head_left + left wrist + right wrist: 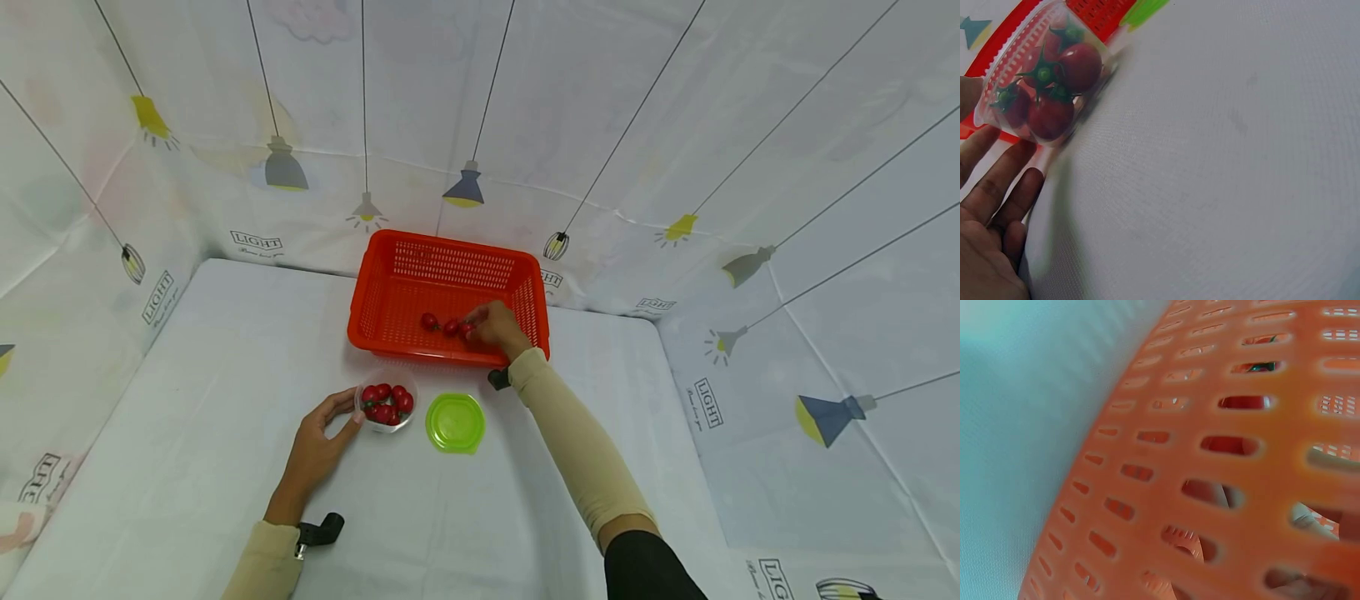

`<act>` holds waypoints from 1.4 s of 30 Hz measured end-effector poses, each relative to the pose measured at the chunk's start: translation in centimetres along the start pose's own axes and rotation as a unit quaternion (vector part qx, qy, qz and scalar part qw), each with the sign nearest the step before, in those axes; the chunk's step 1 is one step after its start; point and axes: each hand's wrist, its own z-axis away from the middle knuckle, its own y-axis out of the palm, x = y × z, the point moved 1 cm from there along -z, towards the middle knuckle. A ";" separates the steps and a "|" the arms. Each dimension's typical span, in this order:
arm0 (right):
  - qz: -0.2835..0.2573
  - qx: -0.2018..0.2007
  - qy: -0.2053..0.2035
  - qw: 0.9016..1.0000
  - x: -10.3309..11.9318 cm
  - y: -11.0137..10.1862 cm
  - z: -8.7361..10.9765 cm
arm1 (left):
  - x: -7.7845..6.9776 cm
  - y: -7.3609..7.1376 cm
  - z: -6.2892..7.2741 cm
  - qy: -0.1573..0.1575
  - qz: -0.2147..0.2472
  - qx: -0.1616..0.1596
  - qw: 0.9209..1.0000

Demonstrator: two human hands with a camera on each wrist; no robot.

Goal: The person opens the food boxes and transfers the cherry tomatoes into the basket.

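Observation:
My left hand [318, 450] holds a small clear plastic container [387, 423] at its left side, thumb toward the front and fingers behind. Small red tomatoes [1052, 115] with green stems fill it; in the left wrist view the fingers [997, 187] reach its wall. My right hand [498, 327] reaches over the front rim into a red perforated basket [382, 321] and pinches a small tomato [467, 329] at its fingertips. Beside that lie two more tomatoes [429, 322] on the basket floor. In the right wrist view the basket wall [1210, 469] hides most of the hand.
A green lid [455, 423] lies flat on the white table [442, 525], right of the container and in front of the basket. Behind the table hangs a pale sheet [420, 100] printed with lamps.

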 end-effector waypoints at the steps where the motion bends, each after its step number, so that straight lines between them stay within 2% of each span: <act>1: -0.001 -0.001 -0.002 1.000 0.0 0.0 0.0 | 0.0 0.0 0.0 -0.001 0.000 -0.001 1.000; 10: -0.005 -0.014 -0.015 1.000 0.0 0.1 0.4 | 0.1 0.1 0.1 -0.001 0.004 -0.003 1.000; 14: -0.023 -0.025 -0.018 0.999 -0.2 -0.1 0.4 | 0.1 0.1 0.1 -0.005 0.003 -0.002 1.000; 22: -0.061 -0.126 -0.084 0.987 -0.4 -1.0 0.6 | 0.1 0.3 0.2 -0.004 0.002 0.003 1.000; 29: -0.075 -0.144 -0.078 0.984 1.5 -2.0 2.4 | 0.0 0.2 0.2 -0.006 0.004 0.002 1.000; 42: -0.105 -0.155 -0.171 0.967 3.5 -2.0 7.4 | 0.0 0.1 0.1 -0.009 0.002 -0.001 1.000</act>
